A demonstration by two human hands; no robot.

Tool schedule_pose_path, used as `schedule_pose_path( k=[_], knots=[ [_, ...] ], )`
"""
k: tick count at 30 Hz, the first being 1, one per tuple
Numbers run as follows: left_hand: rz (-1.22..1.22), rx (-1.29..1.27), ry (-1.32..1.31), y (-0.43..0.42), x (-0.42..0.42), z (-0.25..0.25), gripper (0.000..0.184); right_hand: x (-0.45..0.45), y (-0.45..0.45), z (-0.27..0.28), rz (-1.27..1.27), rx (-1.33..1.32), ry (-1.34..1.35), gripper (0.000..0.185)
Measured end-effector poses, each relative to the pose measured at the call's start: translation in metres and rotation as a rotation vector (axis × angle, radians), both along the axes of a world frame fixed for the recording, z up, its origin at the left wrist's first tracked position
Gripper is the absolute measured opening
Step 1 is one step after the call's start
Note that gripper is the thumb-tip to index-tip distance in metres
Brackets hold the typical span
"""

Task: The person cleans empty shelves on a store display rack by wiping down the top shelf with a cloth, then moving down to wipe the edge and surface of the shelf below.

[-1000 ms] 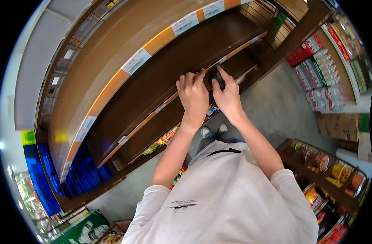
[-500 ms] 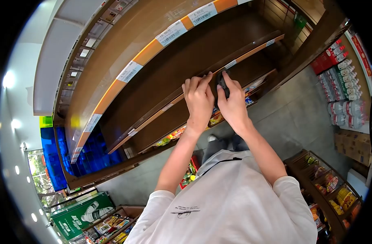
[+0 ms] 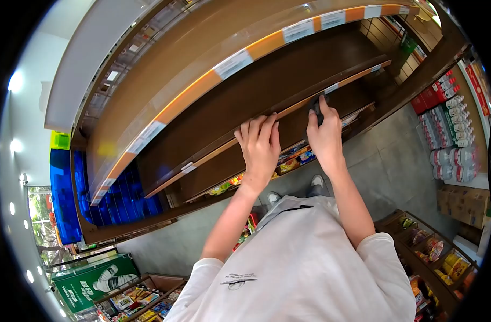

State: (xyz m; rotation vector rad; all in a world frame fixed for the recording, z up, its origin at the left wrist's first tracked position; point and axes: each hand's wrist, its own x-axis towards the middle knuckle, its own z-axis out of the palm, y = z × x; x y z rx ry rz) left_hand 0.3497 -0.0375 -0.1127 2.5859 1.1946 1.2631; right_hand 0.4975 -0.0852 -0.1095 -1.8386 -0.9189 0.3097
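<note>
My right hand [image 3: 327,131] grips a dark grey, elongated object [image 3: 313,110] that looks soft like a cloth; its exact kind is hard to make out. The object is against the front edge of the brown shelf [image 3: 288,104], just below a small white label [image 3: 331,88]. Further left along the same edge is my left hand [image 3: 260,150], palm down, its slightly parted fingers laid over the lip. Nothing shows in that hand. Another label [image 3: 188,167] sits on the edge to its left.
Above is a shelf with an orange strip [image 3: 194,88] of price labels. Colourful packets [image 3: 288,162] lie on a low shelf. Bottled drinks [image 3: 455,126] stand at right, near cartons [image 3: 460,204]. Snack racks [image 3: 387,220] stand behind me at both sides.
My left hand has shifted left along the shelf edge, so the hands are further apart. My right hand keeps the dark object by the same label. The view has turned slightly.
</note>
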Motion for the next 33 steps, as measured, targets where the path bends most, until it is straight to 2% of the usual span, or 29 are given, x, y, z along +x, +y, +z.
schedule_pose_path(
  k=[6, 10, 22, 33],
  knots=[
    [0.095, 0.023, 0.0, 0.009, -0.025, -0.009, 0.015, -0.005, 0.002, 0.0, -0.041, -0.026, -0.044, 0.045],
    [0.062, 0.011, -0.014, 0.014, -0.035, -0.009, 0.013, -0.008, 0.002, -0.004, -0.073, -0.012, -0.023, 0.046],
    [0.065, -0.016, -0.025, 0.011, -0.028, -0.006, 0.012, -0.015, 0.004, -0.005, -0.105, -0.016, 0.058, 0.047],
    [0.053, -0.042, -0.032, 0.01, -0.028, -0.005, 0.012, -0.024, -0.001, 0.002, -0.025, -0.027, 0.09, 0.048]
  ],
)
